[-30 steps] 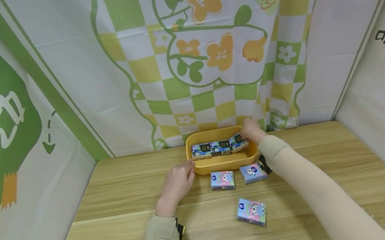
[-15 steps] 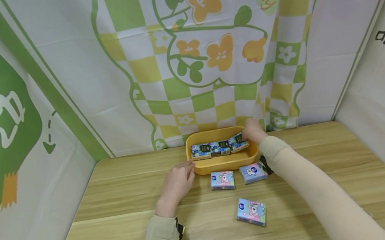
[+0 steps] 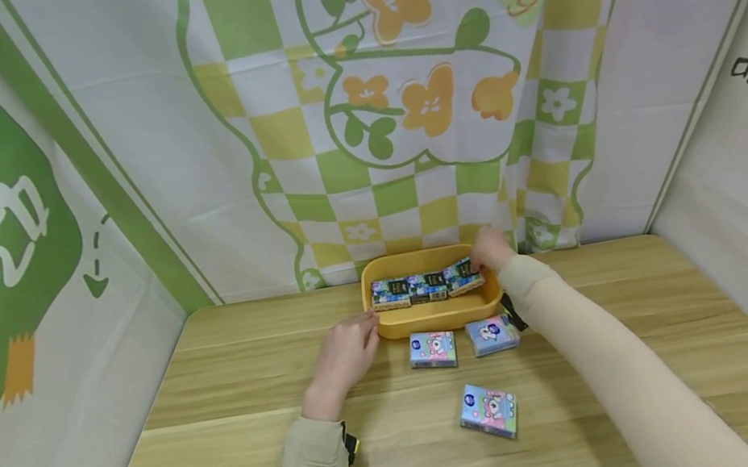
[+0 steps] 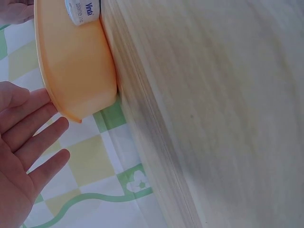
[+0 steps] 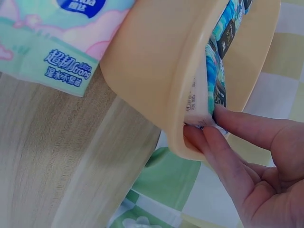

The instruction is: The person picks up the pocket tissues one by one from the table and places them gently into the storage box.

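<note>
My right hand [image 3: 492, 249] reaches over the right end of a yellow plastic basket [image 3: 433, 325]. Its thumb and fingers pinch the edge of a dark blue tissue pack [image 3: 463, 275], which sits tilted inside; the right wrist view shows the grip at the pack's corner [image 5: 219, 90]. Two similar packs, a left one [image 3: 391, 294] and a middle one [image 3: 427, 287], lie in a row beside it. At the basket's left end my left hand [image 3: 345, 356] touches the rim with its fingertips, the fingers nearly straight in the left wrist view [image 4: 26, 137].
Three pastel tissue packs lie on the wooden table [image 3: 227, 420]: one [image 3: 432, 349] and another [image 3: 493, 335] just in front of the basket, a third [image 3: 489, 411] nearer me. A printed curtain [image 3: 413, 203] hangs right behind the basket.
Both hands and all the packs stay nearly in place. My right forearm shifts very slightly; the right hand keeps its pinch on the tilted tissue pack.
</note>
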`<state>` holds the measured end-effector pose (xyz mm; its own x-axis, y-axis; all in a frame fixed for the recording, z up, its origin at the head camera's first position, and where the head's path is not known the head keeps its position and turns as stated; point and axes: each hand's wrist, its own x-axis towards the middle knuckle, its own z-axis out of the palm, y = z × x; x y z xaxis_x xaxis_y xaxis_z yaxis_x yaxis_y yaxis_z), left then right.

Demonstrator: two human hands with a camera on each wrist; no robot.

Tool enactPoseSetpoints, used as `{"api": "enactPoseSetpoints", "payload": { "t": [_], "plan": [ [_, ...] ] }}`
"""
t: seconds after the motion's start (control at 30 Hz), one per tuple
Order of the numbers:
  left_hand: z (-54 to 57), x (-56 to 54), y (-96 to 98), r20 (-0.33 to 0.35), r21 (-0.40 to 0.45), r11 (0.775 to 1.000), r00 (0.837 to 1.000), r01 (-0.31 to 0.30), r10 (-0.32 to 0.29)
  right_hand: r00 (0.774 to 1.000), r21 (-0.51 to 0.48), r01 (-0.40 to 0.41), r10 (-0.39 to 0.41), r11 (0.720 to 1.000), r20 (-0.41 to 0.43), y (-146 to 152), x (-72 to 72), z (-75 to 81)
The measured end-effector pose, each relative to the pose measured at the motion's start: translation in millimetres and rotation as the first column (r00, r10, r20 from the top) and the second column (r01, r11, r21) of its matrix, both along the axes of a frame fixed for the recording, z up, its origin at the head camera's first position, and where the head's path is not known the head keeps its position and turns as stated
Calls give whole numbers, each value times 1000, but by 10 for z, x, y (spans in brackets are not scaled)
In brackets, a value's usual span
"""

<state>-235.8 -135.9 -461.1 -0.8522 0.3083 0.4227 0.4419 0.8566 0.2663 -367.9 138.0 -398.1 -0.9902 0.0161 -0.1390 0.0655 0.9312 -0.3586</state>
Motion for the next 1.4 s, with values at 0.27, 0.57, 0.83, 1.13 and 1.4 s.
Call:
{"api": "enactPoseSetpoints", "payload": {
  "t": [0.27,0.57,0.83,1.13,1.4],
  "plan": [
    [11,1,0,28,3,1000,1000,-5,5,997,6,42,-42,999,61,-35,-40,28],
    [25,12,7,39,-10,1000,999,-16,17,997,-11,54,-53,999,48,-58,-38,33],
    [38,26,6,29,6,1000,1000,-11,10,997,-8,75,-75,997,29,-63,-55,9],
    [17,13,-6,22,1,1000,1000,-5,5,994,-70,112,-112,991,-1,-76,-57,-40],
    [25,16,2,22,4,1000,1000,-5,5,996,-33,84,-85,996,-31,-73,-20,-55]
  ]
}}
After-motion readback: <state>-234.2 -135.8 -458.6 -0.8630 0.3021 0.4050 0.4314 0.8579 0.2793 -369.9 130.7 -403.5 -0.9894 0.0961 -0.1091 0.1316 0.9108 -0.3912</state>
